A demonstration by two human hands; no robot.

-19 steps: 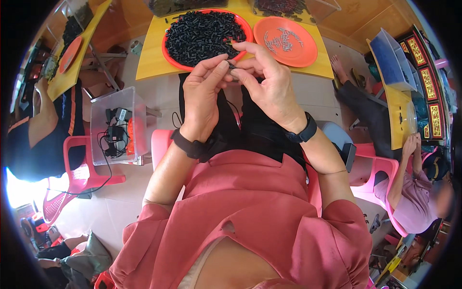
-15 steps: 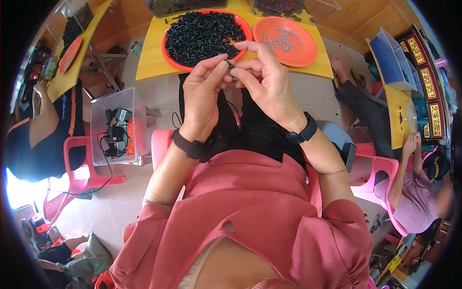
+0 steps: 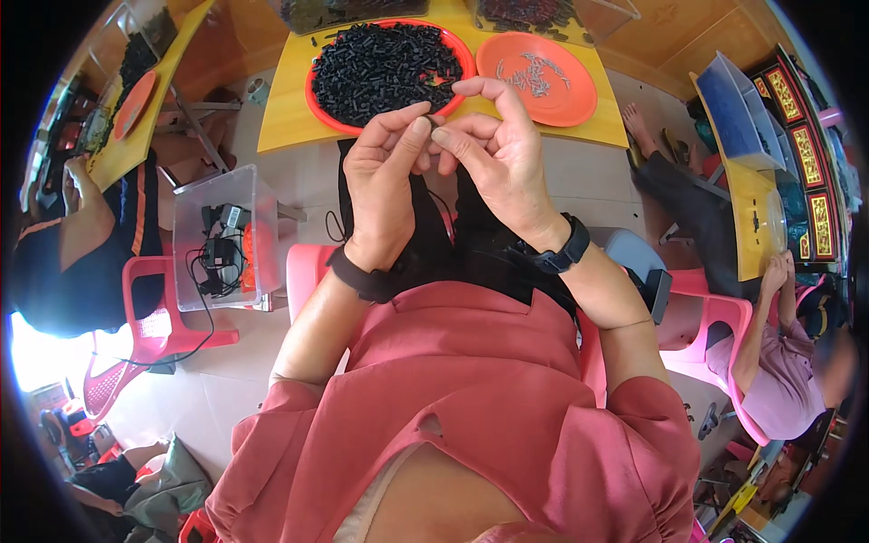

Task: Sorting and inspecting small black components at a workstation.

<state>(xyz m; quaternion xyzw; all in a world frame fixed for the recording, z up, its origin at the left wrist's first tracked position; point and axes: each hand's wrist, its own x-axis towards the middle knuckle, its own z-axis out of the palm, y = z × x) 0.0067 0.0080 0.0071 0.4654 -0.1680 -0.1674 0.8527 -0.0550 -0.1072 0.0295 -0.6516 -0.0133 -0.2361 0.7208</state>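
My left hand [image 3: 382,176] and my right hand [image 3: 503,167] meet in front of the yellow table [image 3: 285,118], just short of its near edge. Both are closed in a pinch, thumb against fingers, with the fingertips together. Between them is a small dark piece [image 3: 434,125], mostly covered, so its exact kind does not show. My right index finger is raised apart from the pinch. Beyond the hands lies a red round tray [image 3: 315,107] heaped with small black tube-like parts [image 3: 385,72]. To its right sits an orange-red plate [image 3: 579,95] with small silvery pieces [image 3: 536,74], perhaps pins or screws.
Clear bins [image 3: 525,14] of dark parts stand at the table's far edge. On the left, a transparent box [image 3: 190,281] holds black adapters and cables. Co-workers sit at yellow tables on both sides; a blue bin [image 3: 733,113] is on the right one. Pink chairs [image 3: 149,303] flank me.
My hands stay pinched together, with the fingers shifting slightly around the piece. My right index finger has moved a little to the right, away from the heap of black parts.
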